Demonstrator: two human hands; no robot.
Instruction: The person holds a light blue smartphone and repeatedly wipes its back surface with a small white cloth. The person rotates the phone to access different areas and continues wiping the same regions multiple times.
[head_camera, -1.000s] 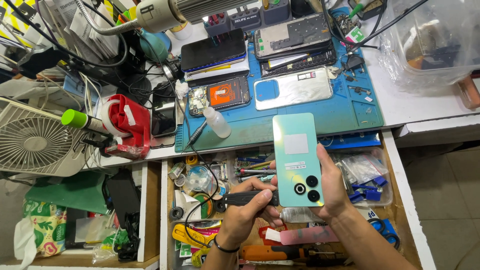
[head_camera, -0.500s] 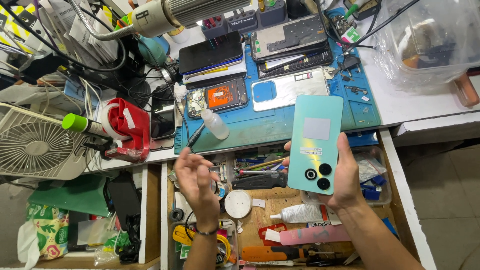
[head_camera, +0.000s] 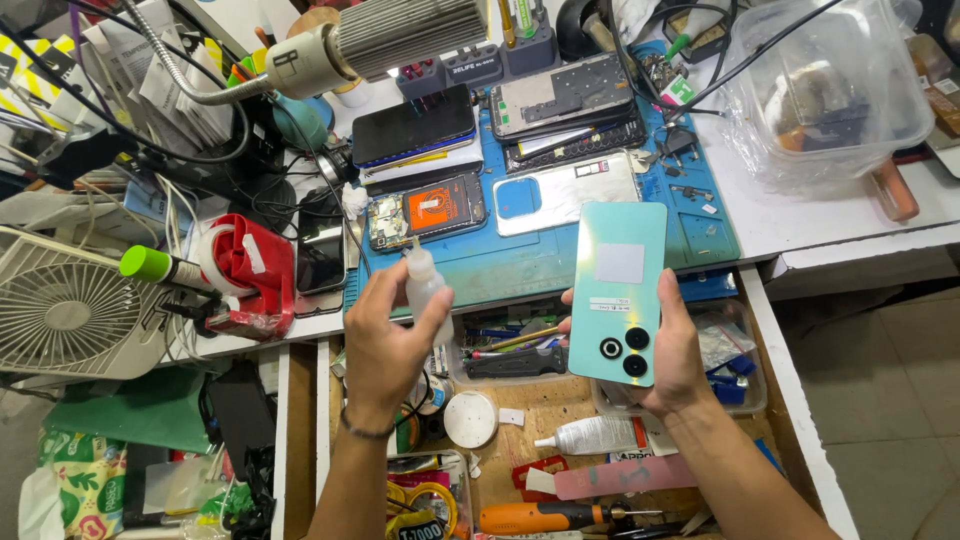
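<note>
Hands: left (head_camera: 385, 335) grips clear bottle (head_camera: 424, 290); right (head_camera: 672, 355) holds mint phone (head_camera: 618, 290), white label.

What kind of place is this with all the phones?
Most likely a phone repair bench. Opened phones lie on a blue work mat, a drawer below holds tools and glue, and the right hand holds a mint-green phone.

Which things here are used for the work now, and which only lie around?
In use: mint-green phone in right hand; small white squeeze bottle in left hand.
Lying about: white glue tube, orange-handled screwdriver, red tape dispenser.
</note>
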